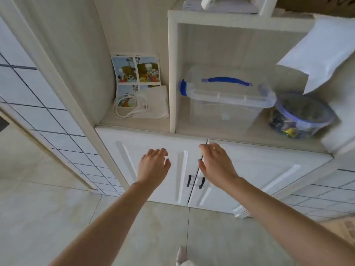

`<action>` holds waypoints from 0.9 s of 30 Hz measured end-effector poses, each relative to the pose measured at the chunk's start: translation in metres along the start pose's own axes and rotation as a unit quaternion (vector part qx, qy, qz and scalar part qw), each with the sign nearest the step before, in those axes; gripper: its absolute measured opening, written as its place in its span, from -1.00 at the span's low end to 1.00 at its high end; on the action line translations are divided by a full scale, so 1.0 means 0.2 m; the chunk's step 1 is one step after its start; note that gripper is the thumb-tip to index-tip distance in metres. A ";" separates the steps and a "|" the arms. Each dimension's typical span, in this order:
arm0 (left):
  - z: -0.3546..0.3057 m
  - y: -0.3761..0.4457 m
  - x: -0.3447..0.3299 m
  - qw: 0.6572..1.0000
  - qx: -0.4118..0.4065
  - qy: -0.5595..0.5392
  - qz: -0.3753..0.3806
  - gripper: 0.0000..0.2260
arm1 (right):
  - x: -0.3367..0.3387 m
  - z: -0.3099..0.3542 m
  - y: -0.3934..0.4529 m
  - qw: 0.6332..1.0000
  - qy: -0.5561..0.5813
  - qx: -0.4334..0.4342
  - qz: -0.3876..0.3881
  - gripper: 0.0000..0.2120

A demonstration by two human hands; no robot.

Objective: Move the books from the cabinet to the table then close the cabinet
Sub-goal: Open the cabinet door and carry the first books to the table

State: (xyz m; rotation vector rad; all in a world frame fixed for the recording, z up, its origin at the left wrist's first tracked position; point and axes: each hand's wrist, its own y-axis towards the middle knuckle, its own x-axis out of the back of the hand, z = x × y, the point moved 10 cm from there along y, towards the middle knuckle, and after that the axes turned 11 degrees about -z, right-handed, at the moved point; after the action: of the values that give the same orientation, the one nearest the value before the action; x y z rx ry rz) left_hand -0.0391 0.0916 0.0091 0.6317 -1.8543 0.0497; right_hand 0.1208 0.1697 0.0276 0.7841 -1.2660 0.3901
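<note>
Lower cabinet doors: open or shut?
Shut. Both cabinet doors sit flush, only a thin seam between the black handles; neither hand grips them.

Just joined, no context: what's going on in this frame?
A person stands at a white cabinet whose two lower doors are shut. Both hands are empty and open: the left hand is in front of the left door, the right hand by the seam above the black handles. No books are in view.

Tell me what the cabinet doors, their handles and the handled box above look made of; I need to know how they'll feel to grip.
Cabinet doors: likely painted or laminated wood board, smooth white with raised trim. Handles: small dark bars, probably metal, too small to confirm. Storage box: clear, see-through plastic with a blue handle.
</note>
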 end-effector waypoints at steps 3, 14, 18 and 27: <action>0.03 0.12 0.01 0.999 0.000 0.000 -0.048 -0.75 | -0.07 -0.05 0.09 1.000 -0.005 0.014 -0.001 -0.59; 0.00 0.21 -0.17 0.993 -0.082 0.081 -0.040 -0.37 | -0.12 -0.12 0.17 0.995 -0.013 0.019 -0.098 -0.38; 0.01 0.19 -0.21 0.995 -0.053 0.080 -0.027 -0.33 | -0.12 -0.12 0.18 0.995 0.012 -0.004 -0.101 -0.43; 0.01 0.16 -0.19 0.995 -0.040 0.079 -0.042 -0.41 | -0.14 -0.07 0.06 0.997 0.026 -0.014 -0.072 -0.42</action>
State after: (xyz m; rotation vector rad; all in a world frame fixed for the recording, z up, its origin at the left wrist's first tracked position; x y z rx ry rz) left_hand -0.0450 0.1337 -0.0169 0.6312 -1.6678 -0.0295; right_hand 0.1150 0.1923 0.0034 0.8318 -1.1567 0.2738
